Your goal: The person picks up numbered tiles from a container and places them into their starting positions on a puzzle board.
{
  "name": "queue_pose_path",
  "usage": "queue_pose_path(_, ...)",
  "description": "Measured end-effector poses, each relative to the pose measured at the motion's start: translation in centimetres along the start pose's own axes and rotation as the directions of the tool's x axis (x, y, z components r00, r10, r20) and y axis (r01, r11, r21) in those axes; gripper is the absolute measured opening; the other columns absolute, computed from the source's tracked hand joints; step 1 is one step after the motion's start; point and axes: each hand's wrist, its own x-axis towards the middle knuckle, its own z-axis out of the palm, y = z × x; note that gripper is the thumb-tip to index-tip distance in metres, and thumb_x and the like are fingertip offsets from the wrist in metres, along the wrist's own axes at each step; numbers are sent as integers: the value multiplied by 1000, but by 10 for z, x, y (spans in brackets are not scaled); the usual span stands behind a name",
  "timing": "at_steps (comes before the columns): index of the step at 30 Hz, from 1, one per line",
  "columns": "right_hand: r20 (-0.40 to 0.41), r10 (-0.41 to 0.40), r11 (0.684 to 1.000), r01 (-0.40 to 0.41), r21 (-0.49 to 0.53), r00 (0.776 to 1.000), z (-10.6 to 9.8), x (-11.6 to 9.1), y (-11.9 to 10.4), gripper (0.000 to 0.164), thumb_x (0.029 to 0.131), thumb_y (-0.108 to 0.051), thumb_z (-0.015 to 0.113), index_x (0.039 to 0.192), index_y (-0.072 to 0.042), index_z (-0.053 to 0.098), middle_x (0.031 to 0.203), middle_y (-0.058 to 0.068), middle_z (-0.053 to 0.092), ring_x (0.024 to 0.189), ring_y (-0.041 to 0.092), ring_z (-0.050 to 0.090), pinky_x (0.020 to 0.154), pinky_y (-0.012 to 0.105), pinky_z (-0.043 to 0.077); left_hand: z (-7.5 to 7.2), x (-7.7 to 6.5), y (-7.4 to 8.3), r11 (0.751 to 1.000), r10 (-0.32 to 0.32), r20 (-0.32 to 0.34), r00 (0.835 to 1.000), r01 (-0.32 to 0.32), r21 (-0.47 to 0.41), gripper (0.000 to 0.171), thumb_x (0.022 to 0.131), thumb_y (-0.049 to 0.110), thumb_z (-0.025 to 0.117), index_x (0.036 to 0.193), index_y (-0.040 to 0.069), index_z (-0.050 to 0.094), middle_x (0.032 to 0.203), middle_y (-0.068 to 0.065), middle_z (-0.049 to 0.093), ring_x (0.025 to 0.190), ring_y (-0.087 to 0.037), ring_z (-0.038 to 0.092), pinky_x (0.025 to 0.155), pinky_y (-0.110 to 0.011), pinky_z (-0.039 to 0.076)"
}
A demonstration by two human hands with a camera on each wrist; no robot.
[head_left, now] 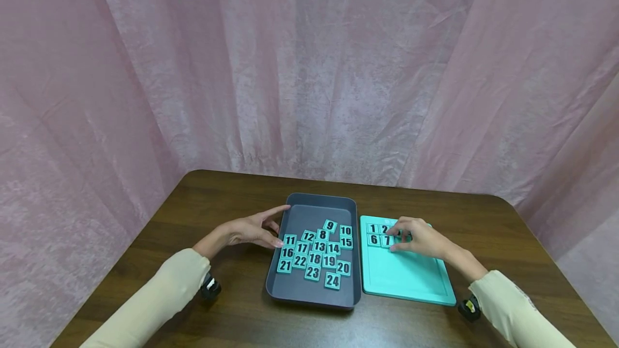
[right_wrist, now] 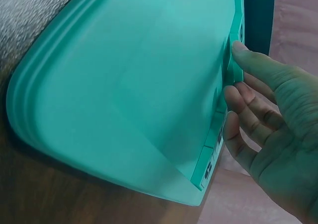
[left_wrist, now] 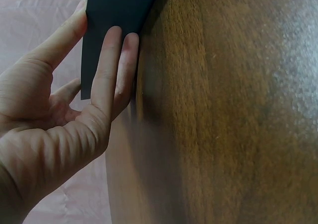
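Note:
Along the left wall of a dark grey tray (head_left: 321, 295), my left hand (head_left: 251, 230) rests with its fingers extended. The thumb touches the rim and two straight fingers lie against the outer wall in the left wrist view. My right hand (head_left: 418, 236) is over the turquoise board (head_left: 403, 275), pinching the number 7 tile (head_left: 387, 241) between thumb and fingertips. Tiles 1 (head_left: 372, 228), 2 (head_left: 384, 229) and 6 (head_left: 373, 239) sit beside it at the board's upper left. More top-row tiles (right_wrist: 202, 167) stand past the fingers in the right wrist view, partly hidden in the head view.
Several numbered turquoise tiles, such as 8 (head_left: 322, 235) and 24 (head_left: 332, 281), lie loosely grouped in the tray, which stands close to the board's left edge. Both are on a brown wooden table (head_left: 232, 294). A pink curtain (head_left: 309, 69) hangs behind the table.

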Motion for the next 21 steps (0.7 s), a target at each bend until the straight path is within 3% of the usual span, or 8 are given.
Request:
queue_pose_path(9, 11, 15, 1000, -14, -16, 1000, 0, 2, -3, 31, 86, -17, 83, 113, -2, 75, 108, 8, 72, 78, 6, 57, 64, 19, 50, 0, 0, 2, 1000, 2, 3, 1000, -2, 4, 108, 86, 7, 83, 165, 28, 13, 130, -22, 50, 109, -24, 64, 98, -42, 59)
queue_pose_path(16, 23, -6, 999, 7, -38, 1000, -1, 2, -4, 36, 86, -18, 83, 115, 1, 74, 96, 6, 70, 77, 7, 60, 64, 20, 52, 0, 2, -1, 1000, 0, 0, 1000, 0, 3, 108, 86, 7, 83, 165, 29, 13, 130, -23, 49, 108, -24, 64, 98, -42, 60)
queue_pose_path(21, 42, -3, 996, 6, -89, 999, -8, 10, -9, 30, 87, -18, 82, 113, -3, 75, 97, 5, 71, 79, 10, 62, 64, 20, 51, -1, 2, -2, 1000, -2, -3, 1000, 2, 2, 109, 86, 7, 83, 165, 28, 12, 130, -23, 49, 107, -24, 65, 97, -42, 60)
